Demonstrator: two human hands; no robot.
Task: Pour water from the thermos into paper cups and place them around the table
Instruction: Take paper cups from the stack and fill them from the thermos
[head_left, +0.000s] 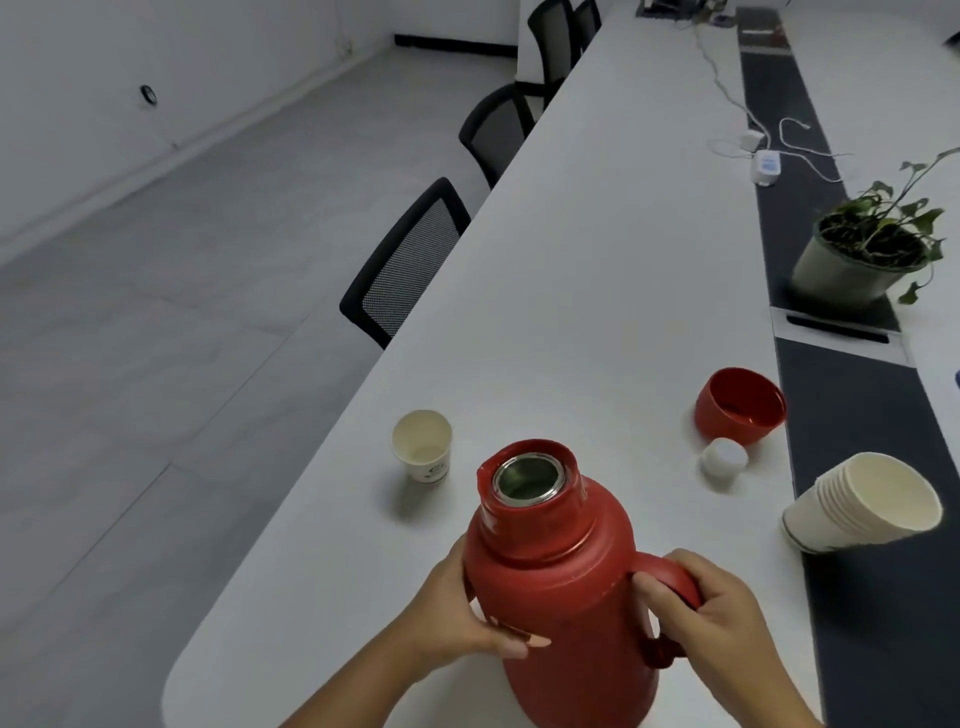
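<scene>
With the right hand (711, 613) curled round the handle and the left hand (462, 618) cupping the body, the open red thermos (561, 587) seems poised to tip toward the single paper cup (423, 447) on the tabletop (597, 260), whose contents cannot be made out.

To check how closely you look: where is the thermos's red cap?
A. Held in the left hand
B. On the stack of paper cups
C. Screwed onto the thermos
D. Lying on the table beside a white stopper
D: the red cap lies on the table next to the white stopper, and the thermos mouth is open.
</scene>
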